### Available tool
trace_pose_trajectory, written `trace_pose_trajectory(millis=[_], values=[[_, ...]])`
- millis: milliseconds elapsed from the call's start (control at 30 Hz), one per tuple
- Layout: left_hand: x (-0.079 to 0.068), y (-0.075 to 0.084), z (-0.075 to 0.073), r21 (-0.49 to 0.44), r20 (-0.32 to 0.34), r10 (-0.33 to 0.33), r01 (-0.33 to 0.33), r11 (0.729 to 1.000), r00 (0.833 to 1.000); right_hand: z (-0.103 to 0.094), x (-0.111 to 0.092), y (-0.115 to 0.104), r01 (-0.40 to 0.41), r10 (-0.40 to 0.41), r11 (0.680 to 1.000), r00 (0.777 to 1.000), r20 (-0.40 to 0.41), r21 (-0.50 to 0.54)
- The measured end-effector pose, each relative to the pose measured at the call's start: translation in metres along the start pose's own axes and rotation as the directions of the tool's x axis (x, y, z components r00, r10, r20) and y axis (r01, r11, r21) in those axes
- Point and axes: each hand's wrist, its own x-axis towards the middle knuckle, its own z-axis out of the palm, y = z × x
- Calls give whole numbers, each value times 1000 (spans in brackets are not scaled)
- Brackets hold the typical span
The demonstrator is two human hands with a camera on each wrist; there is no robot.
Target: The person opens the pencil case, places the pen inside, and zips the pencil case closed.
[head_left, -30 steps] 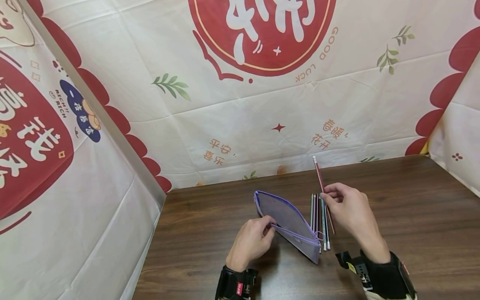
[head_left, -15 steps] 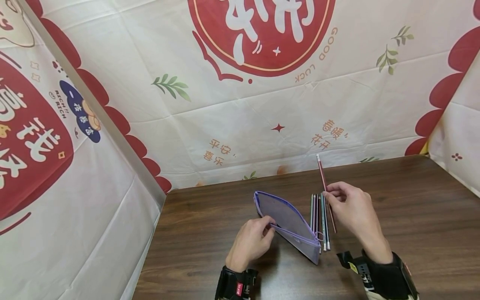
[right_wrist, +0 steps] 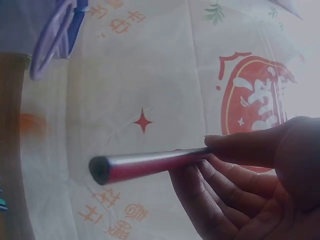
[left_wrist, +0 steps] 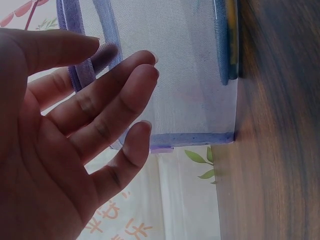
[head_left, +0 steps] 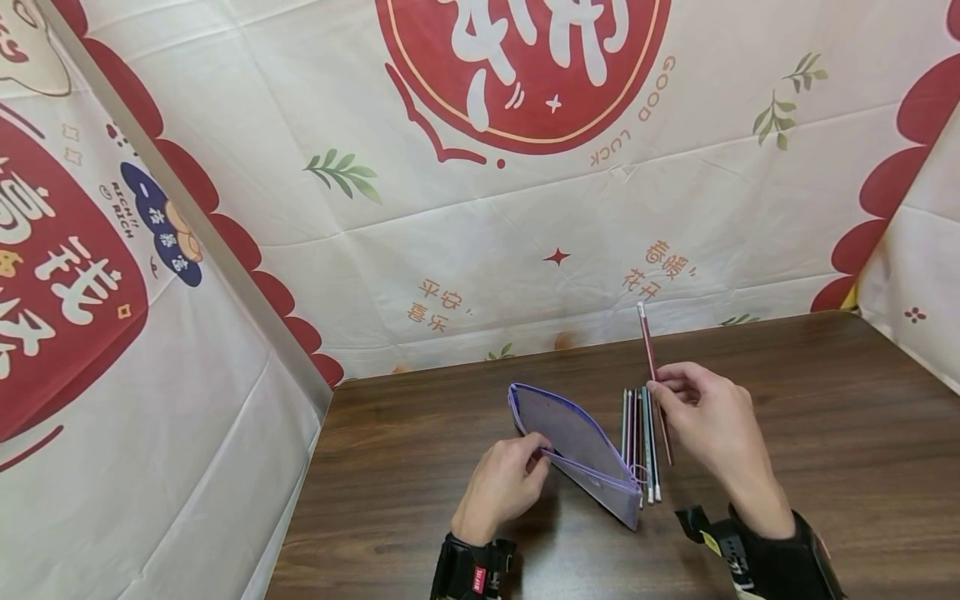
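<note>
My left hand (head_left: 501,483) pinches the near rim of a purple-edged mesh pencil pouch (head_left: 570,423), whose mouth gapes. In the left wrist view, thumb and forefinger meet at the zipper edge (left_wrist: 82,67), while the other fingers are spread in front of the mesh. A blue and a yellowish stick (left_wrist: 224,45) show along the bottom of the pouch. My right hand (head_left: 712,421) pinches a red pencil (head_left: 646,333) between thumb and fingers, tilted with its pale end up and away. The right wrist view shows its dark round end (right_wrist: 100,170) foremost.
Several pencils (head_left: 647,442) lie side by side on the wooden table (head_left: 390,483), just right of the pouch and partly behind its corner. White printed cloth (head_left: 480,217) hangs behind the table, with another cloth panel (head_left: 202,400) along the left.
My right hand has shifted slightly to the right with the red pencil, which now stands a bit farther from the row of pencils. My left hand and the pouch stay put.
</note>
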Motion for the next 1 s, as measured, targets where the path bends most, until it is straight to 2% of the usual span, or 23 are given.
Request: trace_pose_trajectory(millis=[433, 1000], values=[[0, 0, 0, 1, 9, -6, 6, 1000, 1000, 3, -3, -10, 40, -37, 997, 998, -52, 62], [0, 0, 1, 6, 3, 6, -6, 1000, 1000, 15, -10, -26, 45, -17, 982, 988, -151, 184]])
